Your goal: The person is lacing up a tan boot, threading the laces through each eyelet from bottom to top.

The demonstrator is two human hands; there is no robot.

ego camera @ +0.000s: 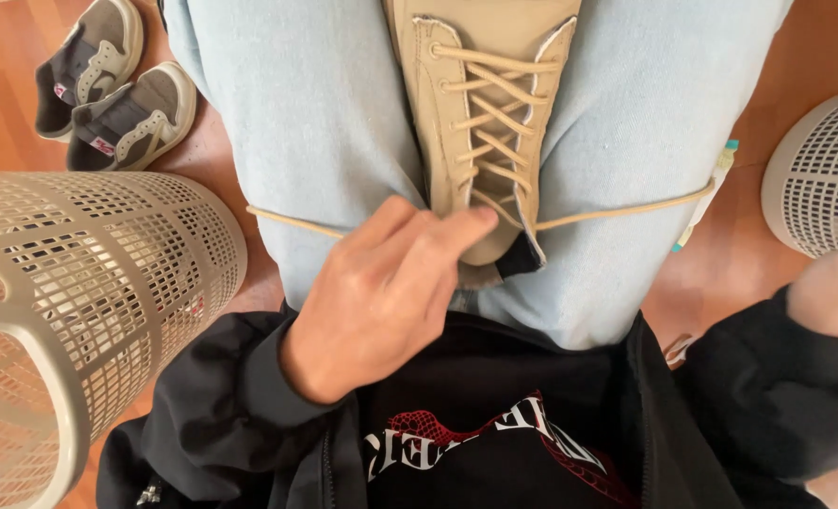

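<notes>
We see the left hand (381, 292) gripping the heel end of a tan boot (485, 123) that lies on the lap, between the knees — its laces (626, 209) stretch out sideways. The right hand (829, 292) is mostly hidden — grip unclear.

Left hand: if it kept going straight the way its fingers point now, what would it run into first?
The left hand already has its fingertips at the tan shoe's near end; straight on, it would likely meet the shoe's laces first.
</notes>
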